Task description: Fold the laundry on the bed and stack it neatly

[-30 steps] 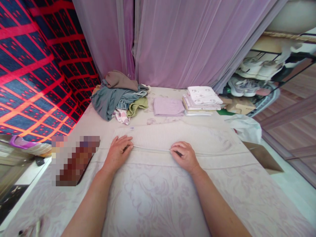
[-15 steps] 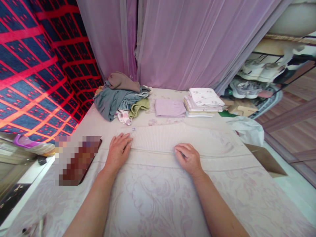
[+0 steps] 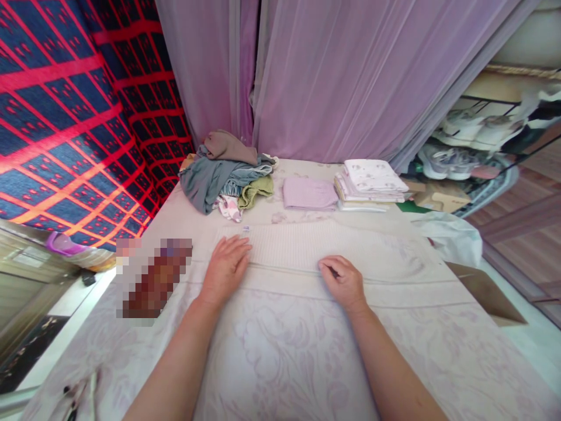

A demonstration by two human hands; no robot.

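Cream ribbed garment (image 3: 324, 248) lies spread flat across the bed (image 3: 280, 351), its near edge a straight folded line. Left hand (image 3: 224, 269): fingers spread, palm pressing flat on that edge at its left end. Right hand (image 3: 344, 282): fingers curled, pinching the same edge further right. Judged progress: one fold in, more folds left. Folded stack (image 3: 372, 182) and folded lilac piece (image 3: 309, 193) sit at the far side; unfolded clothes heap (image 3: 225, 175) remains beside them.

Ribbed cloth (image 3: 315, 248) lies just past the fingers (image 3: 236, 248); crumpled clothes pile (image 3: 223, 175) and folded stack (image 3: 372, 184) sit farther beyond.
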